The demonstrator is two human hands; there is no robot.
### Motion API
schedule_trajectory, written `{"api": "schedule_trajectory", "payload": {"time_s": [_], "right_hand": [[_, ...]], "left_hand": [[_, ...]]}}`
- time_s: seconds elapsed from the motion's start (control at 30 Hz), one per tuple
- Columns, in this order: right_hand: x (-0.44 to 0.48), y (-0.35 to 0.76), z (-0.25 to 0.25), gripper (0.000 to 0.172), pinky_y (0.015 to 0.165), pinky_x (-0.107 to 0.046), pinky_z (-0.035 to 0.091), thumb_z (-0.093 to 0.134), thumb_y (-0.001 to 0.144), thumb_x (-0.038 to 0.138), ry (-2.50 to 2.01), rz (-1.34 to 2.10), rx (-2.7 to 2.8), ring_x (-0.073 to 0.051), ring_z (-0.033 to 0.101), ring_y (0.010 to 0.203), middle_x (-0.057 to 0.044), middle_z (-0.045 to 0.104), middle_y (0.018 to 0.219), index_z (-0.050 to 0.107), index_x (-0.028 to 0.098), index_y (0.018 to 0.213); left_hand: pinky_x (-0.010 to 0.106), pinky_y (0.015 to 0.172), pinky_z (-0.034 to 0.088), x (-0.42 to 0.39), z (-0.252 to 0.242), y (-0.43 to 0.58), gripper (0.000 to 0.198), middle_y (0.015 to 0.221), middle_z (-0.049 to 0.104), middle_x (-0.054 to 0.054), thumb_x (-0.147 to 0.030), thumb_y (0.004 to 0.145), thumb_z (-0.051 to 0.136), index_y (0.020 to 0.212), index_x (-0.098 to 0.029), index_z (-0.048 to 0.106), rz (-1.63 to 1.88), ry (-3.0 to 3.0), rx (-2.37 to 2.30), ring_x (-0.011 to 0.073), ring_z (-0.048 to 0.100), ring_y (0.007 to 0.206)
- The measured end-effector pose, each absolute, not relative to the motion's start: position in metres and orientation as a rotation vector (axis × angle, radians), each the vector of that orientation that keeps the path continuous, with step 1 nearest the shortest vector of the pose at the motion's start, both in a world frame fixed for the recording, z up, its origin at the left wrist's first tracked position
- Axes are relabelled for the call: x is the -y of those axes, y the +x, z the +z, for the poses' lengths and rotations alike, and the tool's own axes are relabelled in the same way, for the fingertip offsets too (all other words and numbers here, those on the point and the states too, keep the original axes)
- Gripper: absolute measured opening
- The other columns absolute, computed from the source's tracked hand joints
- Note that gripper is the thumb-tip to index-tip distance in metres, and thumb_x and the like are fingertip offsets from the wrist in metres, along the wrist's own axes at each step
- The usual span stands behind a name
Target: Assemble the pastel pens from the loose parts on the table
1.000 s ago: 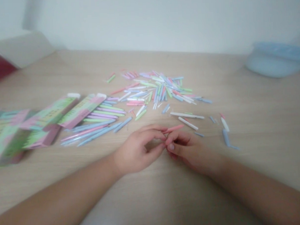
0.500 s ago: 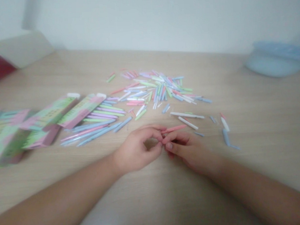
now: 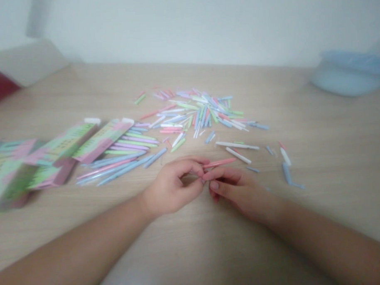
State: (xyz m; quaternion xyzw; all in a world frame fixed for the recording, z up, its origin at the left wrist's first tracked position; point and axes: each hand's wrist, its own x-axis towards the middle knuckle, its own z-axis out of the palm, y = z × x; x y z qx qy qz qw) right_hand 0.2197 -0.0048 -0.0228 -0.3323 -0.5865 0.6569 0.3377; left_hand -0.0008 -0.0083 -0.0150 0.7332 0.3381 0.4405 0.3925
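Pinching a pink stick (image 3: 220, 162) with the left fingers (image 3: 191, 169), right fingers (image 3: 222, 174) curled just beneath; a loose heap of pastel sticks (image 3: 201, 115) remains on the surface (image 3: 332, 125).

The right hand (image 3: 240, 190) pinches a pink stick (image 3: 220, 162), its end just beside the curled left hand (image 3: 171, 189), over a wooden table (image 3: 320, 221).

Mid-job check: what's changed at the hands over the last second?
The right hand has slid its fingertips leftward toward the left hand, and the pink stick between them has shifted slightly left. Neither hand has let go. The pastel stick pile and printed boxes stayed as they were.
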Motion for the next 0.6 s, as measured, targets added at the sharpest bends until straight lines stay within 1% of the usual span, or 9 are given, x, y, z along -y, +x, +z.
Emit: {"api": "schedule_trajectory", "payload": {"time_s": [0.1, 0.2, 0.23, 0.27, 0.33, 0.4, 0.43, 0.5, 0.6], "right_hand": [[0.005, 0.221, -0.022, 0.020, 0.063, -0.026, 0.047, 0.073, 0.095, 0.038, -0.854, 1.710, 1.573, -0.014, 0.060, 0.070, 0.002, 0.065, 0.077, 0.078, 0.027, 0.110], [0.006, 0.222, -0.019, 0.027, 0.064, -0.026, 0.050, 0.073, 0.095, 0.038, -0.794, 1.717, 1.623, -0.013, 0.060, 0.071, 0.002, 0.064, 0.082, 0.074, 0.027, 0.120], [0.007, 0.222, -0.017, 0.028, 0.064, -0.027, 0.051, 0.071, 0.096, 0.037, -0.764, 1.669, 1.657, -0.013, 0.061, 0.072, 0.001, 0.064, 0.085, 0.072, 0.028, 0.122], [0.008, 0.223, -0.014, 0.025, 0.067, -0.028, 0.054, 0.069, 0.097, 0.034, -0.737, 1.571, 1.717, -0.014, 0.063, 0.076, 0.000, 0.065, 0.089, 0.071, 0.028, 0.122], [0.012, 0.226, -0.008, 0.020, 0.080, -0.034, 0.057, 0.065, 0.099, 0.024, -0.666, 1.224, 1.924, -0.018, 0.066, 0.090, -0.003, 0.067, 0.097, 0.071, 0.029, 0.117], [0.016, 0.230, 0.000, 0.026, 0.096, -0.040, 0.055, 0.062, 0.095, 0.011, -0.599, 0.791, 2.129, -0.021, 0.065, 0.108, -0.005, 0.066, 0.104, 0.071, 0.030, 0.111], [0.018, 0.233, 0.004, 0.030, 0.101, -0.041, 0.054, 0.061, 0.092, 0.007, -0.578, 0.609, 2.194, -0.022, 0.063, 0.114, -0.005, 0.064, 0.107, 0.070, 0.030, 0.110], [0.021, 0.238, 0.009, 0.034, 0.104, -0.041, 0.053, 0.060, 0.088, 0.002, -0.566, 0.357, 2.245, -0.023, 0.062, 0.120, -0.006, 0.063, 0.112, 0.069, 0.029, 0.107], [0.020, 0.241, 0.009, 0.034, 0.108, -0.043, 0.051, 0.065, 0.089, 0.006, -0.582, 0.149, 2.289, -0.025, 0.059, 0.125, -0.006, 0.064, 0.120, 0.070, 0.031, 0.112]], "left_hand": [[0.036, 0.102, 0.055, 0.008, -0.016, -0.002, 0.010, 0.125, 0.073, 0.013, -0.011, 0.086, 0.068, 0.093, -0.017, 0.070, 1.129, 1.873, -0.852, 0.0240, 0.070, 0.117], [0.036, 0.100, 0.055, 0.008, -0.015, -0.003, 0.012, 0.122, 0.073, 0.012, -0.009, 0.085, 0.067, 0.093, -0.017, 0.070, 1.138, 1.889, -0.862, 0.0236, 0.071, 0.116], [0.035, 0.100, 0.055, 0.008, -0.015, -0.004, 0.012, 0.122, 0.073, 0.012, -0.008, 0.085, 0.067, 0.092, -0.017, 0.069, 1.138, 1.894, -0.863, 0.0235, 0.070, 0.116], [0.035, 0.100, 0.055, 0.008, -0.015, -0.004, 0.012, 0.121, 0.073, 0.012, -0.007, 0.084, 0.066, 0.091, -0.017, 0.069, 1.135, 1.897, -0.861, 0.0236, 0.070, 0.116], [0.036, 0.100, 0.055, 0.008, -0.016, -0.004, 0.011, 0.122, 0.073, 0.013, -0.007, 0.084, 0.066, 0.090, -0.017, 0.068, 1.129, 1.895, -0.859, 0.0241, 0.070, 0.117], [0.037, 0.100, 0.056, 0.009, -0.016, -0.003, 0.010, 0.122, 0.072, 0.013, -0.008, 0.085, 0.067, 0.090, -0.017, 0.067, 1.126, 1.894, -0.848, 0.0250, 0.070, 0.117], [0.038, 0.100, 0.056, 0.010, -0.016, -0.002, 0.010, 0.122, 0.072, 0.013, -0.009, 0.085, 0.067, 0.091, -0.018, 0.067, 1.123, 1.898, -0.836, 0.0255, 0.070, 0.118], [0.039, 0.101, 0.056, 0.011, -0.016, -0.001, 0.011, 0.122, 0.071, 0.014, -0.010, 0.086, 0.067, 0.093, -0.018, 0.067, 1.109, 1.918, -0.812, 0.0258, 0.070, 0.118], [0.038, 0.102, 0.056, 0.012, -0.015, -0.001, 0.012, 0.122, 0.071, 0.013, -0.010, 0.087, 0.067, 0.096, -0.018, 0.067, 1.085, 1.941, -0.799, 0.0248, 0.069, 0.118]]}}
